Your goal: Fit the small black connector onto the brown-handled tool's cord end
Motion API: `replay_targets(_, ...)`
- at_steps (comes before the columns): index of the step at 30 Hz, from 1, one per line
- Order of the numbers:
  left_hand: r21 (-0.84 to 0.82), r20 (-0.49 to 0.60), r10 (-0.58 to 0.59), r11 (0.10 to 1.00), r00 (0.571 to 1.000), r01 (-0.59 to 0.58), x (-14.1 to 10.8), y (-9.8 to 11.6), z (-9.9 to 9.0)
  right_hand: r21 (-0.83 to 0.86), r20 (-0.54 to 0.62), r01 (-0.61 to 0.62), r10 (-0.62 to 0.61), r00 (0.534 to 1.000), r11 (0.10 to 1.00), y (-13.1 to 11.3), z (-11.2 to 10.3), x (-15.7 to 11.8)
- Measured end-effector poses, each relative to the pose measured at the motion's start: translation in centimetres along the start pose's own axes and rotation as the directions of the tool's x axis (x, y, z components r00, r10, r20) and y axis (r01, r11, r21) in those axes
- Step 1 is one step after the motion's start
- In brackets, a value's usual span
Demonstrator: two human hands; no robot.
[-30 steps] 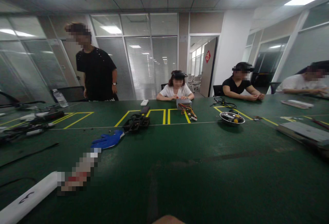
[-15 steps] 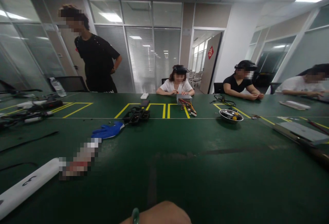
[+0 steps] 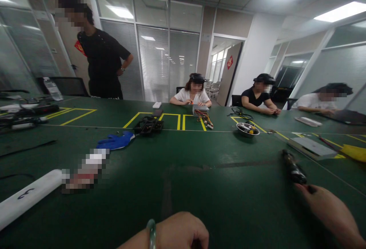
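Observation:
My right hand [image 3: 326, 201], at the lower right, has thumb and fingers closed on the near end of a black cylindrical object [image 3: 294, 167] with a shiny, blurred surface; its exact kind does not show. The object points away from me and to the left, over the green table [image 3: 228, 195]. Low in the middle is my left hand [image 3: 183, 230], back upward, with a green bangle [image 3: 151, 233] at the wrist. Its fingers curl down and inward, and whatever they may hold is hidden.
On the left lie a white bar [image 3: 31, 195], a blue glove [image 3: 116, 141] and cables. Black frames [image 3: 148, 126], a metal bowl [image 3: 248, 129] of small parts and a grey flat case [image 3: 311, 148] stand farther back. Several people are across the table, one with a power supply [image 3: 200, 110].
My right hand has come into view at the right with the black object. More of my left hand shows. The view has turned slightly right and tilted up.

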State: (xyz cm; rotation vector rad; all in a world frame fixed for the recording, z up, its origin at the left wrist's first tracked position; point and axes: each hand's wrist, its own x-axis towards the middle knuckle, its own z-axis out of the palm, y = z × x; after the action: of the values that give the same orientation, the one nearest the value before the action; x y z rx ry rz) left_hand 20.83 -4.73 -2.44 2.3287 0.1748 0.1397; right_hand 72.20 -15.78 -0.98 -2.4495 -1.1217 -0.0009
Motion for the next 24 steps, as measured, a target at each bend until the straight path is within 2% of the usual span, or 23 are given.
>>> replay_targets(2, 0.020, -0.012, -0.003, 1.000, 1.000, 0.003, 0.0, 0.0, 0.0, -0.010, 0.073, 0.019, -0.019, 0.997, 1.000, -2.7, 1.0, -1.3)
replay_targets(5, 0.040, -0.018, 0.012, 0.999, 1.000, -0.011, -0.1, 0.3, -0.1, -0.015, 0.095, 0.182, -0.179, 0.979, 0.983, -7.3, 2.1, -4.2)
replay_targets(8, 0.036, -0.015, -0.007, 0.999, 1.000, 0.007, -0.5, 1.4, -0.9, 0.010, 0.137, 0.334, -0.332, 0.933, 0.942, -11.5, 2.8, -7.0)
replay_targets(10, 0.038, -0.057, -0.058, 0.997, 0.997, 0.061, -0.8, 2.5, -1.9, 0.058, 0.190, 0.431, -0.434, 0.881, 0.900, -13.9, 3.0, -8.7)
replay_targets(12, 0.108, -0.195, -0.107, 0.986, 0.975, 0.130, -1.1, 3.5, -3.0, 0.121, 0.244, 0.524, -0.537, 0.808, 0.843, -16.2, 3.1, -10.4)
replay_targets(13, 0.150, -0.282, -0.129, 0.973, 0.951, 0.176, -1.2, 3.8, -3.4, 0.155, 0.264, 0.564, -0.584, 0.768, 0.811, -17.3, 3.1, -11.1)
replay_targets(15, 0.218, -0.378, -0.174, 0.938, 0.909, 0.270, -1.5, 3.8, -4.2, 0.226, 0.301, 0.629, -0.668, 0.681, 0.744, -19.6, 3.2, -12.6)
replay_targets(17, 0.266, -0.397, -0.205, 0.907, 0.895, 0.326, -1.8, 3.1, -4.7, 0.291, 0.330, 0.683, -0.740, 0.586, 0.670, -21.9, 3.6, -13.7)
replay_targets(21, 0.333, -0.393, -0.204, 0.877, 0.897, 0.346, -2.9, 1.9, -5.6, 0.388, 0.349, 0.776, -0.859, 0.376, 0.497, -26.6, 4.7, -14.6)
replay_targets(22, 0.339, -0.414, -0.209, 0.868, 0.886, 0.363, -3.3, 1.8, -5.9, 0.401, 0.354, 0.789, -0.873, 0.336, 0.466, -27.6, 4.9, -14.5)
replay_targets(24, 0.337, -0.443, -0.245, 0.846, 0.862, 0.414, -3.8, 1.9, -6.4, 0.416, 0.380, 0.794, -0.878, 0.290, 0.443, -29.1, 5.2, -13.9)
